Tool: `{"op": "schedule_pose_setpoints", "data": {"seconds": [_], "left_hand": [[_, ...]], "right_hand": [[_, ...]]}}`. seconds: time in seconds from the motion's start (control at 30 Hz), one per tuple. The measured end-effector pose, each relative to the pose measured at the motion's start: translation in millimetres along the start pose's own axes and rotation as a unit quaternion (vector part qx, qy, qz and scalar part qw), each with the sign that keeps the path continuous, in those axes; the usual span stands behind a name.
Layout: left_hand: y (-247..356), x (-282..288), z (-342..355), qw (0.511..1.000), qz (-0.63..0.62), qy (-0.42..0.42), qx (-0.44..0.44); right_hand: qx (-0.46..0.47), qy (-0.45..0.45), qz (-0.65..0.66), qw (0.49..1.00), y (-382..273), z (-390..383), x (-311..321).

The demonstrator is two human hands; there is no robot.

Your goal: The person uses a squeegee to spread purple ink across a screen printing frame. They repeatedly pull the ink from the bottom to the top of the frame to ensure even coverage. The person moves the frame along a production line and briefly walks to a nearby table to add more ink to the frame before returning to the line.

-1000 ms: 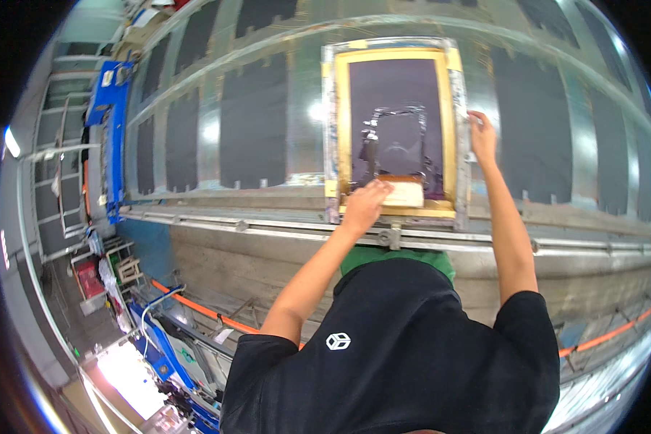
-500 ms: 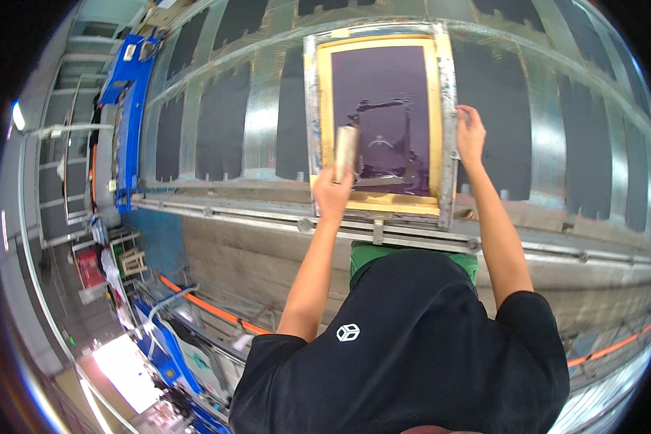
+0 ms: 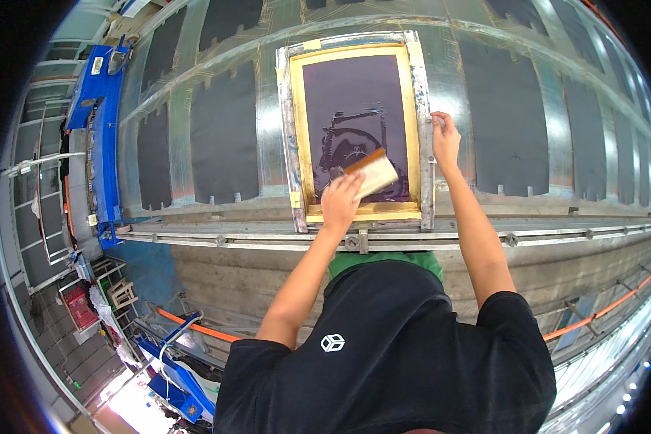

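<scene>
My left hand (image 3: 342, 200) is closed round a squeegee (image 3: 378, 179) with a pale, broad handle and an orange-brown strip along its far edge. The squeegee is tilted across the near part of a screen-printing frame (image 3: 425, 181). Dark, glossy ink (image 3: 340, 145) lies in streaks and a ragged outline on the purple-black mesh, inside a yellow taped border. At the frame's right rail, my right hand (image 3: 446, 139) has its fingers bent, the fingertips at the rail's outer edge. The squeegee and my left hand hide some of the mesh's lower middle.
Dark sheets (image 3: 224, 137) lie in a row on the long shiny table (image 3: 267, 116), on both sides of the frame. A metal rail (image 3: 253, 240) runs along the near edge, close to my body. Blue machinery (image 3: 105, 145) stands at the table's left end.
The frame now sits further left against the dark sheets, with a shiny strip showing on its right. My left hand has turned the squeegee from upright to slanted and moved it rightward over the mesh.
</scene>
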State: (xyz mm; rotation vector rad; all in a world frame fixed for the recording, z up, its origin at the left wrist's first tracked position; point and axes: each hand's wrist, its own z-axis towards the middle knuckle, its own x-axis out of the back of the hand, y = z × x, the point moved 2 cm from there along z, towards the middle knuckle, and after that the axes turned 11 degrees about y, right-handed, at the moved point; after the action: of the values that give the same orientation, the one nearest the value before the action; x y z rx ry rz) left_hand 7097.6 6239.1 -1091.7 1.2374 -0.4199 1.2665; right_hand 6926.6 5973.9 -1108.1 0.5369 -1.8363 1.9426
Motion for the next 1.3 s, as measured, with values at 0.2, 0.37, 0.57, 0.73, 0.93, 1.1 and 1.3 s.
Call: {"op": "schedule_pose_setpoints", "data": {"seconds": [0.2,0.37,0.57,0.73,0.93,1.1,1.3], "left_hand": [[-10,39,-55,0.994,-0.058,-0.08,-0.039],[-19,41,-61,0.99,-0.06,-0.114,-0.059],[-46,7,55,0.996,-0.06,-0.049,-0.042],[-59,-5,126,0.994,-0.11,0.004,0.006],[-44,0,60,0.993,-0.111,-0.039,-0.029],[-35,14,22,0.987,-0.146,-0.067,0.004],[-62,-9,132,0.991,-0.132,0.0,-0.021]], "right_hand": [[0.038,0.016,-0.048,0.998,26,10,-10],[0.085,-0.024,-0.088,0.992,22,14,-4],[0.362,-0.108,-0.146,0.914,-74,-22,18],[0.406,-0.19,-0.168,0.878,-94,-37,-28],[0.357,-0.211,-0.142,0.899,-54,-92,-11],[0.343,-0.236,-0.138,0.898,-43,-130,11],[0.37,-0.16,-0.078,0.912,-79,-37,-40]]}}
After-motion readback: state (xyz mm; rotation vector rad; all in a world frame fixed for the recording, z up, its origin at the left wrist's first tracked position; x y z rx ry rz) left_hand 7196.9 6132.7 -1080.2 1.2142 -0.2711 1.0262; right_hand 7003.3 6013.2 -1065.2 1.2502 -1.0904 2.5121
